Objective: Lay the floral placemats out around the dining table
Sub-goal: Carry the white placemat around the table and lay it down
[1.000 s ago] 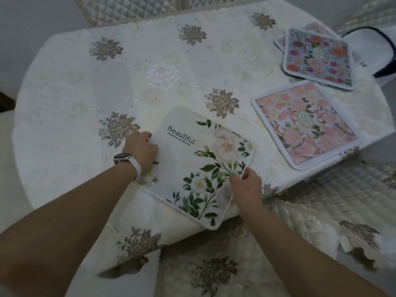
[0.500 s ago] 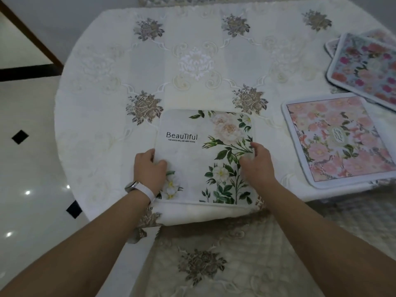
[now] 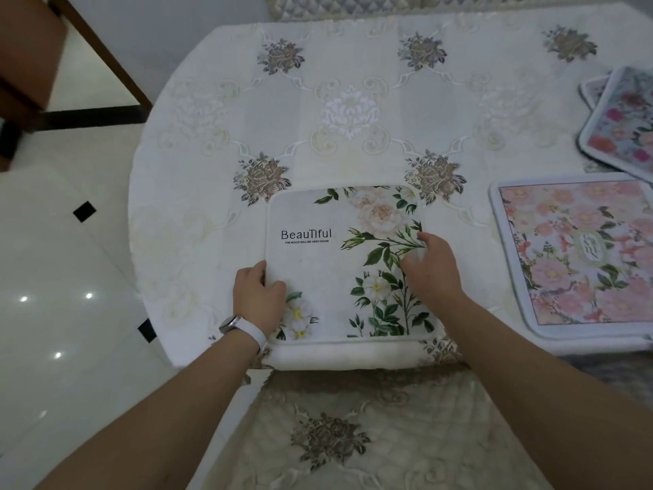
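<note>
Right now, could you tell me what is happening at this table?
A person is laying floral placemats on a table covered with an embroidered tablecloth. Both hands rest on the white placemat printed "Beautiful", which lies flat at the near edge: the left hand at its left edge, the right hand on its right side. A pink floral placemat lies flat to the right. Beyond it, at the far right, more placemats overlap one another.

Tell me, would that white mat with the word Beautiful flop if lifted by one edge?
Probably only a little: the white mat lies flat with piped edges, so it seems semi-stiff. It looks thin, likely light. On the smooth tablecloth it may slide easily.
</note>
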`<state>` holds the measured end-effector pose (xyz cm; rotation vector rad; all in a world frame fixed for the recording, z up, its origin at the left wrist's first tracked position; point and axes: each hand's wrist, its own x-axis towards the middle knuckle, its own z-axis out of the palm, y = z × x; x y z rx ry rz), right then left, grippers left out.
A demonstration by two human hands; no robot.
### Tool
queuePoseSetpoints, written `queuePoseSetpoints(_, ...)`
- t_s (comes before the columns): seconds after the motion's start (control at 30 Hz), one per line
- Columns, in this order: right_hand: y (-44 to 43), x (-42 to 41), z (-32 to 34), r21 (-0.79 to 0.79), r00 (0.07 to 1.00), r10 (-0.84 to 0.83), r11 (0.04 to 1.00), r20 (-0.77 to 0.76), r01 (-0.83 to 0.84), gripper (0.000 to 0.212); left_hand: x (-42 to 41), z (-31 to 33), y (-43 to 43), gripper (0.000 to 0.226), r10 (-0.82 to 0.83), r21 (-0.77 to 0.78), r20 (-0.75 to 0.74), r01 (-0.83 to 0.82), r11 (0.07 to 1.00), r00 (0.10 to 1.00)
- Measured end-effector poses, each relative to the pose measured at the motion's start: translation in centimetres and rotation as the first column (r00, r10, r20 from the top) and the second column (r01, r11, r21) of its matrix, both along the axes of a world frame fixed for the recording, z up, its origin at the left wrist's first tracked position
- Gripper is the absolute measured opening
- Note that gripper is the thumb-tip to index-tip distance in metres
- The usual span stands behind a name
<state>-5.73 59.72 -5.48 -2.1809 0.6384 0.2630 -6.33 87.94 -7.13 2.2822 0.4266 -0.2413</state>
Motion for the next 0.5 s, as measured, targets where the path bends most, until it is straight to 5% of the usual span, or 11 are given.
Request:
queuePoseSetpoints(0.2, -0.2, -0.6, -0.9, -0.033, 0.998, 0.061, 0.998, 0.020, -0.061, 0.058, -0.1, 0.2, -0.5, 0.005, 0.009, 0.014, -0.025, -0.008, 1.000, 1.000)
queuePoseSetpoints(0.4, -1.2, -0.9, -0.9, -0.153, 0.963, 0.260, 0.951, -0.072, -0.269, 0.059, 0.6, -0.1, 1.8, 0.017, -0.133, 0.014, -0.040, 0.134, 0.991, 0.990)
queuePoseSetpoints(0.5, -1.5, -2.5, -0.7, -0.196, 0.929, 0.359, 0.908, -0.085, -0.369, 0.058, -0.7, 0.2, 1.9, 0.056, -0.280, 0.107, -0.061, 0.285, 0.952, 0.958)
